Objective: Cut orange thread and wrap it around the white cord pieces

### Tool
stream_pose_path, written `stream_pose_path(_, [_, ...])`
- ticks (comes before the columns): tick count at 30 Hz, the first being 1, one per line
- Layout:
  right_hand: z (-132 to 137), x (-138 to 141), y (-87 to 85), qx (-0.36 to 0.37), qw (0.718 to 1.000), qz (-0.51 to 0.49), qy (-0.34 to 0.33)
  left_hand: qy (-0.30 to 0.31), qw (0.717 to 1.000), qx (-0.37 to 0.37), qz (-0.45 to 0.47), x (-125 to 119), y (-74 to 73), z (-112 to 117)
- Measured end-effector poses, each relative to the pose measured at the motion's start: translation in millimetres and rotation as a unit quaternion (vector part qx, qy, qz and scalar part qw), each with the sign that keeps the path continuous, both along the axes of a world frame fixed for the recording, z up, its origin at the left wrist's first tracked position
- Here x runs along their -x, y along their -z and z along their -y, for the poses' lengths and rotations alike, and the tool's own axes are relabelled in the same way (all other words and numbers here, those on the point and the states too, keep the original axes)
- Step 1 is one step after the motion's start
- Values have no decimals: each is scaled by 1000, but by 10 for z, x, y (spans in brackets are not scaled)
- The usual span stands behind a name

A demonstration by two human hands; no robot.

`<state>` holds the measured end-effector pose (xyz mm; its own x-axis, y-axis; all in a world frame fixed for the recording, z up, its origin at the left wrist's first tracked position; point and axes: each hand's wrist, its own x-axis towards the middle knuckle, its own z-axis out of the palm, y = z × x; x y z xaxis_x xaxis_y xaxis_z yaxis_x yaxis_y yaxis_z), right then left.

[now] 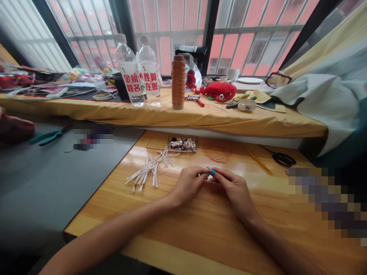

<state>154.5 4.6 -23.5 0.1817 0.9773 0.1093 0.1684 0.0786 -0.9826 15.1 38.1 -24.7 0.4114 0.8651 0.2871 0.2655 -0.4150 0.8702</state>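
Observation:
My left hand (190, 182) and my right hand (231, 185) meet above the wooden table, fingertips pinched close together. Between them a short end of a small whitish strip (209, 168) sticks up; most of it is hidden by the fingers. To the left of my hands lies a loose pile of narrow white strips (149, 168), a few with brownish ends. Behind the hands stands a clear plastic box (183, 143) of small white, black and reddish pieces. A loose coil of thin brown thread (217, 154) rests beside the box.
A yellow pencil (259, 161) and black-handled scissors (283, 159) lie to the right. On the cloth-covered ledge stand a brown thread spool (178, 84) and two bottles (133, 82). Teal-handled pliers (51, 135) lie on the grey table, near another person's hand (15, 128).

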Motion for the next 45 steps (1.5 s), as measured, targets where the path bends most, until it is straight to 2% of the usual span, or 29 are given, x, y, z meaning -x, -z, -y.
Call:
stream_pose_path(6, [-36, -26, 20, 46, 997, -62, -31, 25, 995, -76, -68, 53, -3, -46])
stream_pose_path(15, [-47, -20, -33, 108, 983, -139, -46, 27, 994, -89, -52, 52, 24, -60])
stream_pose_path(21, [-44, -9, -22, 109, 978, -176, -38, 42, 991, -113, -50, 60, 46, -49])
stream_pose_path(28, [-39, -1, 2, 86, 984, -147, -46, 28, 990, -120, -75, 58, 77, -62])
stream_pose_path(34, [-48, -19, 23, 61, 989, -127, -37, 15, 996, -70, -53, 45, 15, -64])
stream_pose_path(39, [-44, -27, 44, 78, 992, -95, -31, 25, 998, -27, -44, 52, -11, -72])
stream_pose_path(45, [-33, -9, 35, 70, 993, -92, -26, 54, 995, -71, -48, 70, 22, -92])
